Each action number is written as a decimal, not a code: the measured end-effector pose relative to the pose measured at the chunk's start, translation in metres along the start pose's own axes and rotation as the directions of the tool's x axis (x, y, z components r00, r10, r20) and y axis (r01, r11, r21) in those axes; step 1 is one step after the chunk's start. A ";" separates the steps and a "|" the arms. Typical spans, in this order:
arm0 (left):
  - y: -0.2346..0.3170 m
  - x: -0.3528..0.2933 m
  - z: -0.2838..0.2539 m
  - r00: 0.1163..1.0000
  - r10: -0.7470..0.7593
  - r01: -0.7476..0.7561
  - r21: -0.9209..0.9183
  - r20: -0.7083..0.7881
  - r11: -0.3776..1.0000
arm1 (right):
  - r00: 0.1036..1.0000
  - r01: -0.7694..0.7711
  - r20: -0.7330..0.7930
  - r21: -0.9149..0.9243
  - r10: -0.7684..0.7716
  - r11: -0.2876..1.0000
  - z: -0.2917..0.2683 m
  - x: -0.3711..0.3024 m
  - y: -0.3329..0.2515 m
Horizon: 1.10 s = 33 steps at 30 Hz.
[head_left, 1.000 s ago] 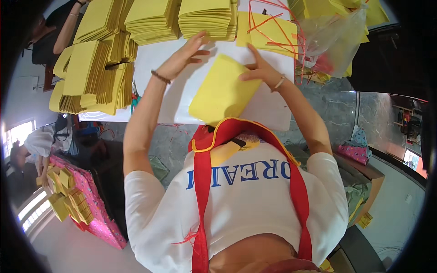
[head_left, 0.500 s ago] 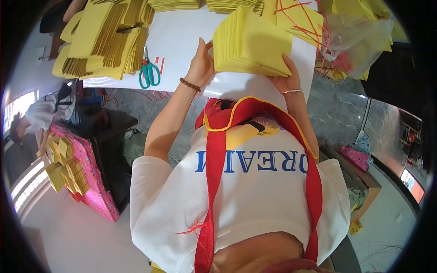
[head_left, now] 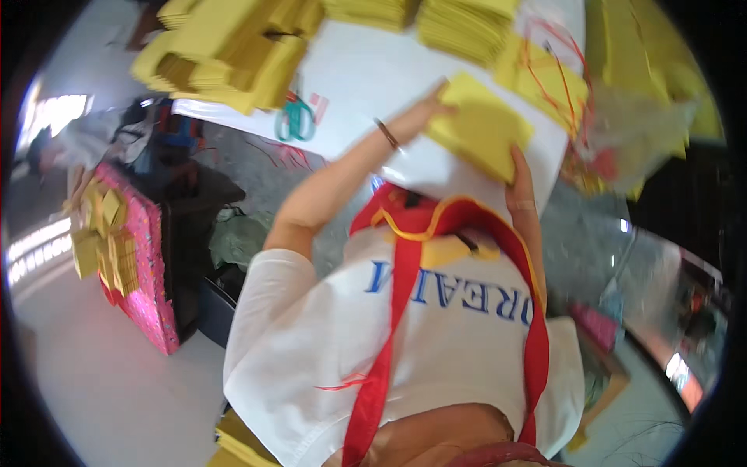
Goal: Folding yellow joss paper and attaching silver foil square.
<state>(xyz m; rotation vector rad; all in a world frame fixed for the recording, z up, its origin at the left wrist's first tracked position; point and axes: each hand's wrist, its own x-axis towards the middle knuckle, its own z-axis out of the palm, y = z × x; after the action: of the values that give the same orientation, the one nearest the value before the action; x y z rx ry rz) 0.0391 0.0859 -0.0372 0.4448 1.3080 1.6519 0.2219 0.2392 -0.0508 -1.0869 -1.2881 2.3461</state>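
Observation:
Between my hands sits a squared stack of yellow paper sheets or folded pieces, its broad face turned up over the white tabletop. My left hand grips its left edge, fingers against the side. At the near right corner, my right hand holds the stack with the thumb along its edge. Motion blurs both hands a little. Teal-handled scissors lie to the left by the table's front edge, next to small red strips.
Yellow stacks fill the table's left; another stack stands behind. Red ties lie on yellow paper at right, near a clear plastic bag. A person works at a pink-covered table at far left.
The yellow stack has turned and tipped; its fanned edges have given way to a broad flat face. My left hand has shifted onto its upper left edge. The whole view has swung.

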 end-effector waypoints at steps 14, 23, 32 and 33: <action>0.010 -0.002 -0.017 0.948 0.176 -0.047 0.430 -0.266 0.901 | 0.982 -0.184 -0.077 -0.241 0.171 0.953 0.010 -0.017 -0.030; 0.212 -0.123 -0.165 0.287 0.954 0.322 0.929 0.090 -0.184 | 0.884 0.449 0.224 -0.159 -0.411 0.879 0.151 -0.048 -0.079; 0.212 -0.118 -0.261 0.513 0.857 0.438 0.843 0.050 -0.312 | 0.740 -0.238 0.604 -0.176 0.296 0.955 0.413 0.074 0.010; 0.209 -0.123 -0.262 0.515 0.856 0.436 0.845 0.048 -0.309 | 0.748 -0.240 0.591 -0.183 0.301 0.954 0.423 0.073 0.013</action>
<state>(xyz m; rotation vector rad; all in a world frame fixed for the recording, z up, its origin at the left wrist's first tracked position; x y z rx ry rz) -0.1919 -0.1566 0.0868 1.1911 3.6427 0.2634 -0.1284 0.0087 0.0426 -0.5522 -1.5375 3.0537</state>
